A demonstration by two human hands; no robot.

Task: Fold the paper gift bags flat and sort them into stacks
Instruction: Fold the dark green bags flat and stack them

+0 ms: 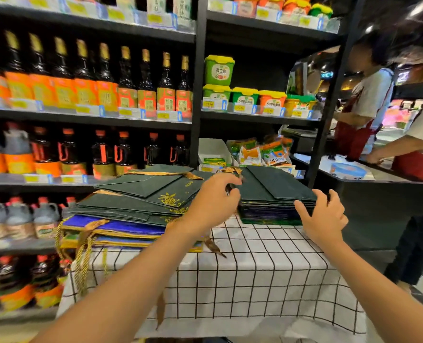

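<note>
Two stacks of flat paper gift bags lie on a checked tablecloth point(255, 268). In the left stack point(136, 194), dark green bags with gold flowers lie loosely on blue bags point(121, 227) with gold rope handles. The right stack point(277, 191) is tidier, dark green on top with blue layers below. My left hand point(212, 199) hovers between the stacks with curled fingers at the right stack's left edge, beside a gold ribbon handle point(232, 171); whether it pinches anything is blurred. My right hand point(321, 214) is spread at that stack's front right corner, holding nothing.
Shelves of dark sauce bottles point(86, 78) and green and orange tubs point(245, 95) stand close behind the table. To the right is a black counter point(354, 179), where two people in red aprons point(361, 112) work. Rope handles point(86, 253) hang over the table's left edge.
</note>
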